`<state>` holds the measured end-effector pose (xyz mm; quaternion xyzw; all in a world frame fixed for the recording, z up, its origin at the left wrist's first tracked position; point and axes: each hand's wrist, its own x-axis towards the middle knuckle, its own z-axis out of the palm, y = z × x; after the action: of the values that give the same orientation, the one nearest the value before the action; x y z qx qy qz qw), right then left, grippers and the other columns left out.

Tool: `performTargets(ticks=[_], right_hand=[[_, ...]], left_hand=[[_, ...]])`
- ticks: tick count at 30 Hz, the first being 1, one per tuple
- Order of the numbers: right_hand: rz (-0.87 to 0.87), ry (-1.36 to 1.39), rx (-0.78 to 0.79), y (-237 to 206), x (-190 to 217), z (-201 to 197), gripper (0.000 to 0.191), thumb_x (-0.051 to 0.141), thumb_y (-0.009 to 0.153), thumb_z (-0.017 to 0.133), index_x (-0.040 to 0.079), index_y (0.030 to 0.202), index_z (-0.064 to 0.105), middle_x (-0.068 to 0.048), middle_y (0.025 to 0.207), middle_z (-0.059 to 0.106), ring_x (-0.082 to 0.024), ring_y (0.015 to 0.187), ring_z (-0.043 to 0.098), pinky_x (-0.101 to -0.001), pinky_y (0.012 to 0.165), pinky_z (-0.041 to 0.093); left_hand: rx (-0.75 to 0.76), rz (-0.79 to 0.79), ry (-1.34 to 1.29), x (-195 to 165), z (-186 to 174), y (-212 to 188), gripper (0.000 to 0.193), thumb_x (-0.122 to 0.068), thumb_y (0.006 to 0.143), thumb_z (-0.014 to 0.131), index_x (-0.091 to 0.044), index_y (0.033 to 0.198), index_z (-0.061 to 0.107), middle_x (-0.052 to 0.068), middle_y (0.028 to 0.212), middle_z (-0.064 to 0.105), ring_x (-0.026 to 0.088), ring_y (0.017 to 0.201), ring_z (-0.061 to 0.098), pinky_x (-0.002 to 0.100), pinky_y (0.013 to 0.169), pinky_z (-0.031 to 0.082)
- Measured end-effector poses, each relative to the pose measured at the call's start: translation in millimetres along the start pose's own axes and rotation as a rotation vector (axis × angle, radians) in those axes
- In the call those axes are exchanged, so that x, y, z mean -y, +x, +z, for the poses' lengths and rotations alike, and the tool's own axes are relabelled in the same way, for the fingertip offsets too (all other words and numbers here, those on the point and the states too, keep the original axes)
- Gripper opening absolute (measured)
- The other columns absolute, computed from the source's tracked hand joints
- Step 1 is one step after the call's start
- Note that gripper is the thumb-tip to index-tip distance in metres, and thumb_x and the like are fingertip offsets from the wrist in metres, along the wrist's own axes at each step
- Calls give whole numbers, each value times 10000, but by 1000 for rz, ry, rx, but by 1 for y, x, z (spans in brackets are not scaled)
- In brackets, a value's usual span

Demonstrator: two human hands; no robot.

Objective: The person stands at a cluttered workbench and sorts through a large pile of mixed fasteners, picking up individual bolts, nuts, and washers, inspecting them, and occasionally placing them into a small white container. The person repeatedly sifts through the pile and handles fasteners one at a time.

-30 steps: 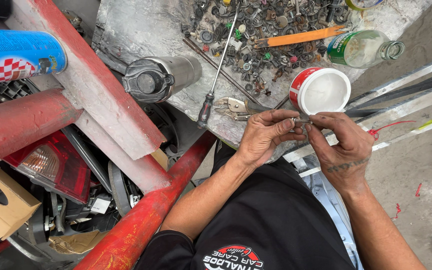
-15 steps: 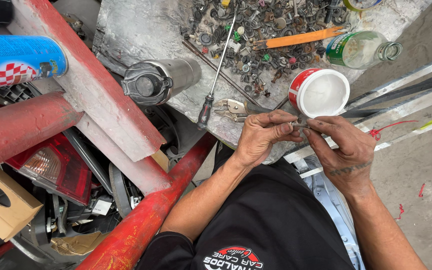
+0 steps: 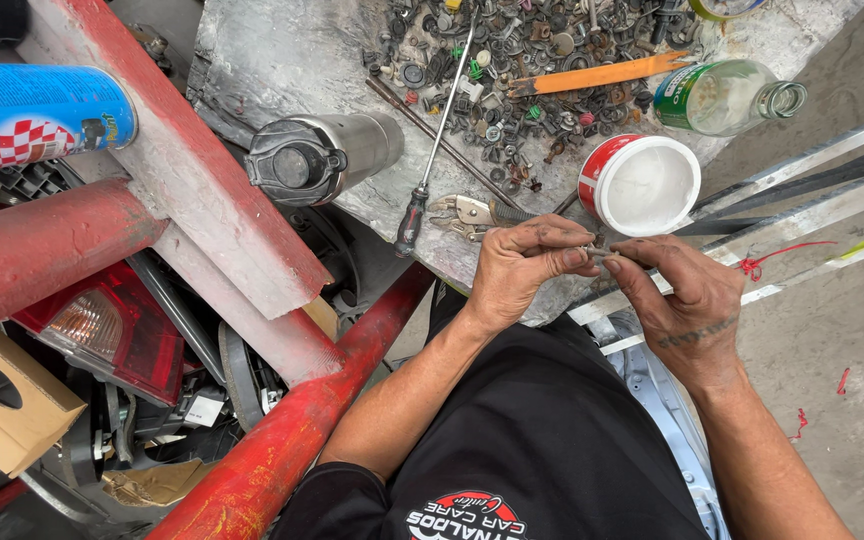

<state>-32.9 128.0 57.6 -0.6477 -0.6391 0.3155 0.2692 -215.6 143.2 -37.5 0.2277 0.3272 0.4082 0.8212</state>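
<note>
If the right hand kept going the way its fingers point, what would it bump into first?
Almost at once, the left hand: the right hand points its fingers leftward at it, both pinching a small metal piece.

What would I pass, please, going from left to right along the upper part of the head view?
Blue spray can → steel canister → screwdriver → orange tool → green glass bottle.

Tiny part (image 3: 597, 252) hidden between fingertips (image 3: 580, 257)
</note>
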Motion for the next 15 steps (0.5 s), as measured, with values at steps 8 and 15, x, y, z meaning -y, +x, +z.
performTargets(ticks=[8, 15], right_hand=[[69, 32, 27, 0, -4, 1, 97, 97, 979, 767, 16, 1000, 718, -85, 881, 737, -168, 765, 719, -287, 646, 530], [65, -52, 27, -1, -12, 2, 151, 113, 1000, 760, 1, 935, 681, -89, 773, 683, -175, 660, 654, -318, 583, 466]], left_hand=[[-56, -5, 0, 4, 5, -2, 154, 17, 942, 744, 30, 1094, 759, 158, 1135, 719, 244, 972, 751, 405, 876, 680], [-54, 23, 54, 5, 7, -2, 155, 46, 945, 735, 34, 1098, 755, 153, 1154, 716, 238, 993, 749, 403, 898, 678]])
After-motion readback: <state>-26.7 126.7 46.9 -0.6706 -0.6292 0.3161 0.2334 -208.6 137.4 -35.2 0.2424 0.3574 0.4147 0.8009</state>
